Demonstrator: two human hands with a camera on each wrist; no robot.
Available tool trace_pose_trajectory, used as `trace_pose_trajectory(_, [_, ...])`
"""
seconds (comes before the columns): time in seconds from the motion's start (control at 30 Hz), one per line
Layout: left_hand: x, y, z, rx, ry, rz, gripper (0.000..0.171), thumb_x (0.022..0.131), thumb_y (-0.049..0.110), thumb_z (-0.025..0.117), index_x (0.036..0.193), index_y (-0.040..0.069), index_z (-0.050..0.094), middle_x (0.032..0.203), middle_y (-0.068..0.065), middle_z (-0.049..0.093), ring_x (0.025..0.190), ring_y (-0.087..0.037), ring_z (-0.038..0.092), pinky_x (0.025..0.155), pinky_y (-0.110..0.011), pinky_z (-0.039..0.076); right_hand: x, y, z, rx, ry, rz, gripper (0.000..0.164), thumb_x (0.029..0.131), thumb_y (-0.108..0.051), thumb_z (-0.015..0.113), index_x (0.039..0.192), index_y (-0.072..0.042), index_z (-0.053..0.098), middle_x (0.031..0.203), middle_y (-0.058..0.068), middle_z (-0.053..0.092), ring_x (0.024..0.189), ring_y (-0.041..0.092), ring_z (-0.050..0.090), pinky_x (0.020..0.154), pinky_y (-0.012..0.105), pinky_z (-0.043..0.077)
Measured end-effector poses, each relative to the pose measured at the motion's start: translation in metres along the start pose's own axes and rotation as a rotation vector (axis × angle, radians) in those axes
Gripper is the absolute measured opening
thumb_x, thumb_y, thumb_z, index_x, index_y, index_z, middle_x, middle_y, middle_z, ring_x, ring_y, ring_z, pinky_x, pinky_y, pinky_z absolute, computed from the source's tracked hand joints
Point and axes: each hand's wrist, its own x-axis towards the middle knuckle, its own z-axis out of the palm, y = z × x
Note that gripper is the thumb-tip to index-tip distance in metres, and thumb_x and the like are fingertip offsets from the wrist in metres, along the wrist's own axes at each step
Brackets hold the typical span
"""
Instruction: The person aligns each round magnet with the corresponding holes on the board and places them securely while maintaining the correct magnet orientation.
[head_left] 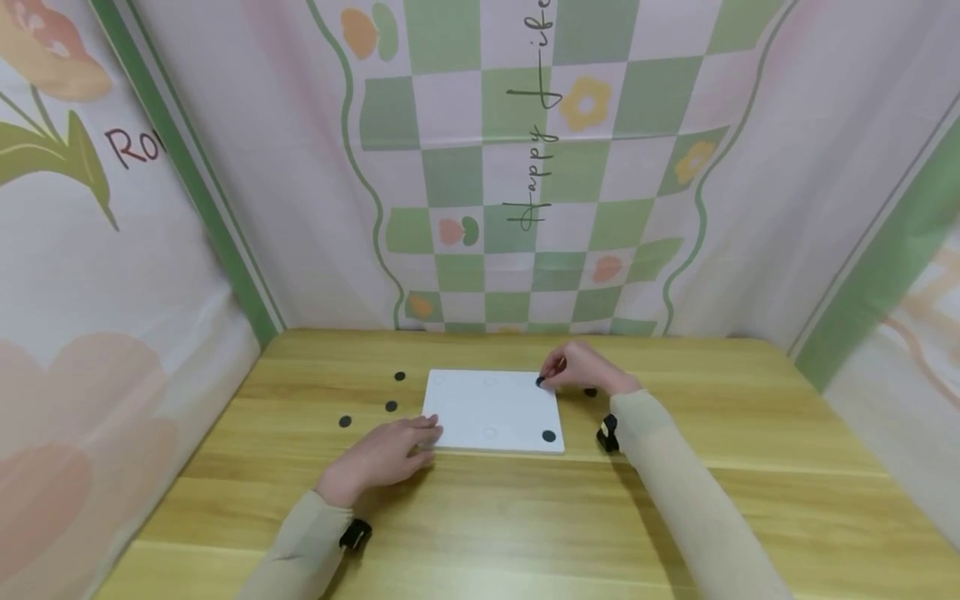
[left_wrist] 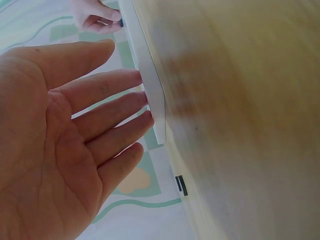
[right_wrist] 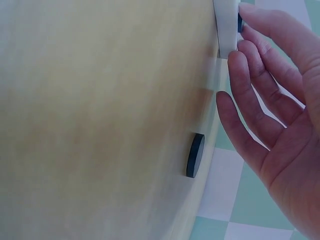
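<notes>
A white rectangular board [head_left: 491, 408] with faint circle outlines lies flat on the wooden table. My right hand [head_left: 581, 367] pinches a small black disc [head_left: 540, 382] between thumb and forefinger, right at the board's far right corner. In the right wrist view that disc [right_wrist: 240, 23] shows only in part behind the thumb. Another black disc [head_left: 549, 436] lies on the board's near right corner. My left hand [head_left: 390, 450] rests its fingertips on the board's left edge, its fingers [left_wrist: 110, 112] fairly straight with nothing held.
To the left of the board lie several black discs, among them one disc [head_left: 345, 422] farthest left. A further disc [head_left: 591, 392] lies on the table [head_left: 487, 525] beneath the right wrist. Behind the table hangs a patterned curtain [head_left: 487, 175].
</notes>
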Motion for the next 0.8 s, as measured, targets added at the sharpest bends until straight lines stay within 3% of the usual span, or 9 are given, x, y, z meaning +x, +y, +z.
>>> trace_pose_trajectory(0.8, [-0.0003,-0.0022,0.0021,-0.005,-0.001,0.001,0.044,0.097,0.029,0.052,0.136,0.007,0.051,0.148,-0.013,0.041,0.135,-0.03,0.04,0.111,-0.047,0.034,-0.0037,0.001,-0.0014,0.034,-0.017,-0.001,0.015,0.078,-0.018,0.078,0.092,-0.013,0.073,0.086,-0.002,0.072,0.078,0.011,0.065,0.072,0.025,0.055])
